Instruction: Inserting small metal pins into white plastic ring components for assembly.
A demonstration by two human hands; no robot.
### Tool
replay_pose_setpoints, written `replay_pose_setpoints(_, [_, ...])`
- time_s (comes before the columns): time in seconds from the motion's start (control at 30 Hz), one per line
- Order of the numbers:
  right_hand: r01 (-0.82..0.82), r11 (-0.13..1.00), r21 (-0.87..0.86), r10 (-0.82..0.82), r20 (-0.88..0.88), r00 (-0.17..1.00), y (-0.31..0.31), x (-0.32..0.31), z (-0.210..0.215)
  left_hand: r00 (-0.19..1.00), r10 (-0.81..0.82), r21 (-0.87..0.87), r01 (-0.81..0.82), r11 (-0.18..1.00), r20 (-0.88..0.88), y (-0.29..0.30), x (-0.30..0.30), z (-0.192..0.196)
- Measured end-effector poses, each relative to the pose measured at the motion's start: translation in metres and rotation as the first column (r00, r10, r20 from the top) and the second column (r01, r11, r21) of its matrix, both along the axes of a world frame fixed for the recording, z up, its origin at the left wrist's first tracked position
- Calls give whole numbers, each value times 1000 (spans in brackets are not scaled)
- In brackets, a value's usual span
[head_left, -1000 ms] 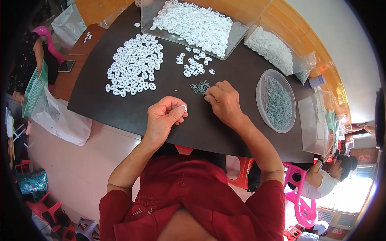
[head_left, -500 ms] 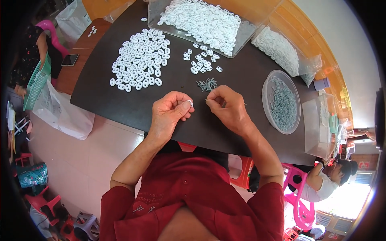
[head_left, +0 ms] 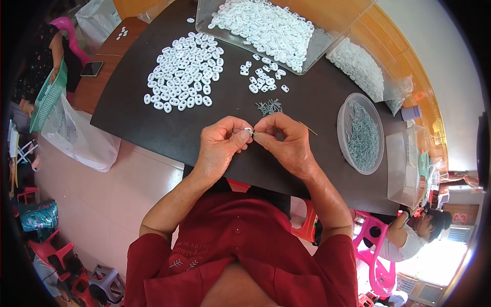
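Observation:
My left hand (head_left: 221, 145) and my right hand (head_left: 286, 139) meet fingertip to fingertip above the dark table (head_left: 153, 123). Between them they pinch a small white plastic piece (head_left: 249, 131); the left thumb and forefinger hold it, and the right fingertips press something small and grey against it. Just beyond the hands lies a small heap of grey metal pins (head_left: 269, 107). Further out is a large pile of white plastic pieces (head_left: 185, 70) and a smaller scatter of white pieces (head_left: 262, 79).
A clear tray (head_left: 319, 48) of white pieces stands at the far edge, with a bag of white pieces (head_left: 358, 66) to its right. A round clear dish (head_left: 343, 130) holds grey pins. A clear box (head_left: 401, 163) sits at the right. Another person (head_left: 414, 233) sits at lower right.
My right hand left the pin heap and came back toward me to meet the left hand. Both hands now pinch the white piece together.

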State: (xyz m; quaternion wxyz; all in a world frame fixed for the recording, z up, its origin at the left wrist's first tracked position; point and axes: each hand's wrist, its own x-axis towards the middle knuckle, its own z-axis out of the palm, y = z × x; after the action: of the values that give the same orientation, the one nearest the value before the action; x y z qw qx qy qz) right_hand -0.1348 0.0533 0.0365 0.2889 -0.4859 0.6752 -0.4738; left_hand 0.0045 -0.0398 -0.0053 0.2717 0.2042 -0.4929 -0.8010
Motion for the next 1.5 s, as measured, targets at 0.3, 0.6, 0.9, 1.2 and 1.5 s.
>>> replay_pose_setpoints(0.3, [8, 1000, 12, -8, -32, 999, 0, 1, 3, 1000, -15, -13, 15, 1000, 13, 1, 0, -1])
replay_pose_setpoints(0.6, [-14, 1000, 23, 15, -33, 999, -1, -1, 2, 1000, 21, -110, -19, 994, 18, 5, -1, -5])
replay_pose_setpoints(0.9, [18, 996, 90, -27, 95, 995, -3, 1, -1, 970, 231, -473, -173, 864, 68, 14, -5, -15])
replay_pose_setpoints(1.2, [87, 995, -43, -75, 216, 974, -5, 11, -8, 989, 136, 30, -135, 990, -57, 9, 0, -8])
replay_pose_setpoints(1.5, [60, 997, -55, -59, 8, 998, -6, 12, -16, 988, 144, 40, -142, 989, -60, 12, 0, -9])
